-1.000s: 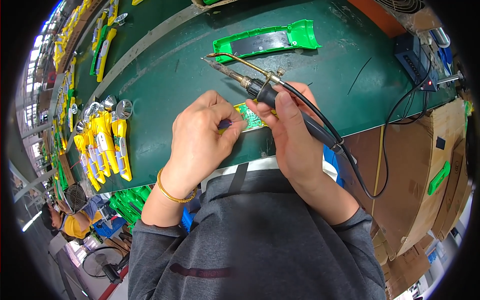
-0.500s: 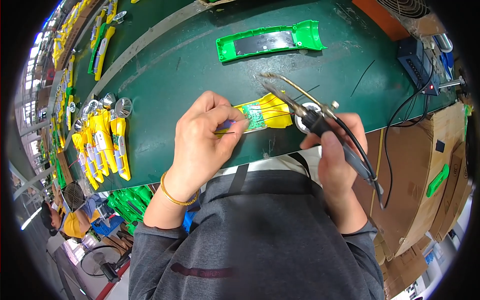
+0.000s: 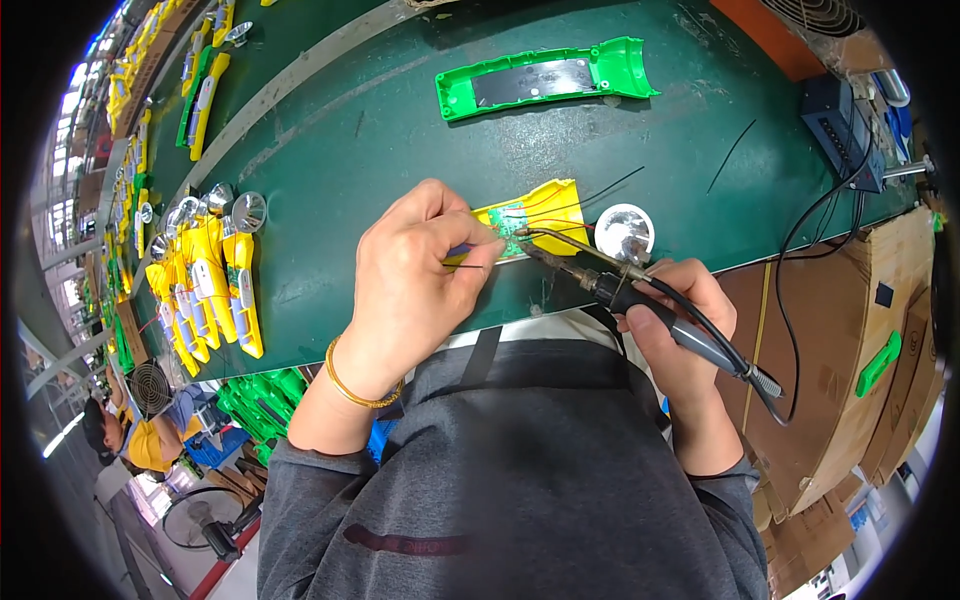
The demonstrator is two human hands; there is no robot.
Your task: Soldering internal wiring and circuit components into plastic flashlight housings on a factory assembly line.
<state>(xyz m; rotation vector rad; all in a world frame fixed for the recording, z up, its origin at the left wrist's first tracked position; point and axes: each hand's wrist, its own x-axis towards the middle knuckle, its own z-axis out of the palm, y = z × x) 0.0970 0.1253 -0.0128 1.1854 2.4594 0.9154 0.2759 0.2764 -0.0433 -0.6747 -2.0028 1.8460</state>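
Observation:
My left hand (image 3: 415, 262) pinches a thin dark wire (image 3: 463, 266) at the near end of a green circuit board (image 3: 508, 218). The board lies in a yellow flashlight housing half (image 3: 560, 212), whose left end my fingers hide. In my right hand (image 3: 690, 315) is a soldering iron (image 3: 640, 302) with a thin metal solder-feed tube (image 3: 565, 240) along it. Its tip and the tube's end point at the board beside my left fingertips; whether they touch is too small to tell. A round silver reflector (image 3: 626, 234) lies right of the housing, with wires running toward it.
A green housing half (image 3: 545, 82) lies on the far side of the green table (image 3: 400, 130). Several yellow housings with reflectors (image 3: 205, 285) are piled at left. At right stand a blue soldering station (image 3: 840, 130) with black cables and a cardboard box (image 3: 820, 320).
My right hand has swung the soldering iron's tip down and left onto the board area, uncovering the reflector. My left hand has shifted slightly right and keeps its pinch.

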